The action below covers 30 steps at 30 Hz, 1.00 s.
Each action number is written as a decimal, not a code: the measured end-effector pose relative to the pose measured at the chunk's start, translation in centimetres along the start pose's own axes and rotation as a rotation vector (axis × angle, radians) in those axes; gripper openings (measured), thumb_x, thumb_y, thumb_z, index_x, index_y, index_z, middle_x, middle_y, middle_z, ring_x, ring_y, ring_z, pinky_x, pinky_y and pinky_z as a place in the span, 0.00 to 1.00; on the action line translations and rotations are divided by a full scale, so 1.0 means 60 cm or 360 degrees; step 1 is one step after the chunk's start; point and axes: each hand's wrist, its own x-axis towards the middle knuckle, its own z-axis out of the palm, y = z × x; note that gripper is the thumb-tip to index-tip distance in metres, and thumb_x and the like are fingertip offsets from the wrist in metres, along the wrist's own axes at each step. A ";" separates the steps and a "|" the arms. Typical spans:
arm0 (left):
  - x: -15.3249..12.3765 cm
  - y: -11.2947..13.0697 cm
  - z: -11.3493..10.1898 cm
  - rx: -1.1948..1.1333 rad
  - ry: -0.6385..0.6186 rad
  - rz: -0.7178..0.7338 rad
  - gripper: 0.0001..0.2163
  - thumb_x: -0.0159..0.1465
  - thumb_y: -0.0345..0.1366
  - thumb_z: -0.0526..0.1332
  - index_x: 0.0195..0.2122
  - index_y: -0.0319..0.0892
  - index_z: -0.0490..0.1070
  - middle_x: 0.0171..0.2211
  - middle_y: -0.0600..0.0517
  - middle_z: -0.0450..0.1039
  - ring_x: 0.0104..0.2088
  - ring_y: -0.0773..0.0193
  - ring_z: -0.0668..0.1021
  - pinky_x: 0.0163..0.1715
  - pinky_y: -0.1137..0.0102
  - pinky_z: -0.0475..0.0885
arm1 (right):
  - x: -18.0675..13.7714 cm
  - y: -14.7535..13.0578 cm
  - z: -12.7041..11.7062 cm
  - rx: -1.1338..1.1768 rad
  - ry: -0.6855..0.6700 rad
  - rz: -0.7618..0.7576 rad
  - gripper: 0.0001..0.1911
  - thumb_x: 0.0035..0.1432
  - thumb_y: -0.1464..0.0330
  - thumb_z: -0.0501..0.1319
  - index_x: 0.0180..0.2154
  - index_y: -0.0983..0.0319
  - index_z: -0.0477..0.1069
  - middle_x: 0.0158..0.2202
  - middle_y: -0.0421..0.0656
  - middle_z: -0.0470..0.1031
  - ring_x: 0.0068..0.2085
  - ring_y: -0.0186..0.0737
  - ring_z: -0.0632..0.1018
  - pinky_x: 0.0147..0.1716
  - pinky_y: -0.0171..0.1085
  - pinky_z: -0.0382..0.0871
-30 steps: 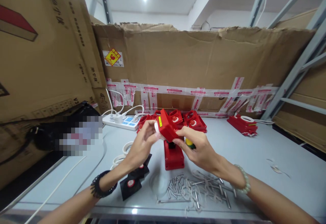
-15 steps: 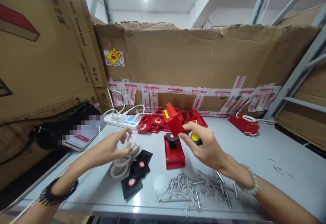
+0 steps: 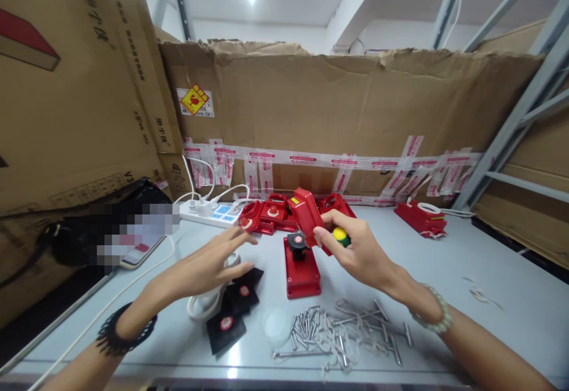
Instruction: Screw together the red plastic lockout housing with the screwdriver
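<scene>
My right hand (image 3: 355, 255) pinches a red plastic box-like housing (image 3: 306, 213), holding it tilted above the work surface. Beside those fingers shows a yellow and green rounded end (image 3: 341, 236); whether the hand grips it I cannot tell. Below stands a red base plate (image 3: 303, 281) with a black rotary knob (image 3: 297, 242) on top. My left hand (image 3: 213, 263) hovers with fingers apart and nothing visible in them. Under it lie white rings (image 3: 207, 305), partly hidden, and several black square plates (image 3: 226, 327) with red-and-white round centres.
Several red housings (image 3: 272, 210) sit behind. Loose screws (image 3: 306, 327), metal rods and clear plastic bits lie near the front edge, beside a translucent disc (image 3: 275, 324). A white power strip (image 3: 213, 213) and phone (image 3: 149, 243) are left; another red unit (image 3: 420, 219) is right.
My left hand has moved right, from touching the white rings to hovering over them and the black plates. My right hand has tilted the red housing and lowered it slightly.
</scene>
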 end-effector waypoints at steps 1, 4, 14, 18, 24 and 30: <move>0.015 0.014 0.002 -0.0040 0.0010 0.0098 0.16 0.66 0.44 0.53 0.53 0.47 0.62 0.53 0.47 0.63 0.54 0.54 0.66 0.53 0.61 0.62 | 0.003 0.003 -0.003 0.0020 -0.0037 0.0101 0.09 0.62 0.64 0.53 0.32 0.62 0.65 0.25 0.39 0.71 0.25 0.32 0.70 0.27 0.33 0.66; 0.064 0.048 0.016 -0.0137 0.0106 0.0230 0.17 0.66 0.44 0.53 0.55 0.46 0.60 0.51 0.46 0.64 0.51 0.56 0.69 0.51 0.61 0.64 | 0.012 0.019 -0.016 -0.0019 -0.0075 0.0338 0.12 0.60 0.62 0.53 0.29 0.63 0.67 0.27 0.41 0.73 0.29 0.34 0.73 0.28 0.33 0.66; 0.160 0.059 0.076 -0.0122 0.0055 0.0452 0.12 0.66 0.37 0.55 0.49 0.42 0.70 0.44 0.45 0.73 0.43 0.55 0.75 0.44 0.61 0.69 | 0.001 0.093 -0.055 0.0009 -0.0424 0.1001 0.12 0.54 0.60 0.55 0.29 0.63 0.66 0.10 0.31 0.57 0.11 0.28 0.60 0.10 0.27 0.50; 0.150 0.059 0.061 -0.0309 0.0224 0.0478 0.13 0.67 0.35 0.54 0.51 0.45 0.69 0.49 0.46 0.73 0.50 0.55 0.73 0.51 0.59 0.66 | -0.002 0.098 -0.058 -0.0008 -0.0431 0.0984 0.11 0.54 0.61 0.55 0.28 0.62 0.65 0.10 0.31 0.57 0.11 0.27 0.60 0.10 0.27 0.51; 0.062 0.090 0.030 -0.0284 -0.0129 0.0594 0.14 0.67 0.31 0.54 0.51 0.52 0.69 0.49 0.49 0.69 0.47 0.59 0.73 0.48 0.64 0.68 | -0.004 0.089 -0.058 -0.0019 -0.0385 0.0967 0.11 0.53 0.61 0.56 0.28 0.62 0.66 0.11 0.32 0.59 0.12 0.28 0.61 0.10 0.28 0.52; -0.003 0.111 0.042 0.0074 -0.0339 0.0620 0.19 0.65 0.24 0.51 0.52 0.51 0.68 0.44 0.48 0.69 0.45 0.57 0.70 0.42 0.66 0.69 | -0.002 0.085 -0.058 -0.0064 -0.0395 0.0952 0.10 0.54 0.62 0.56 0.28 0.62 0.66 0.12 0.31 0.58 0.12 0.28 0.61 0.10 0.28 0.53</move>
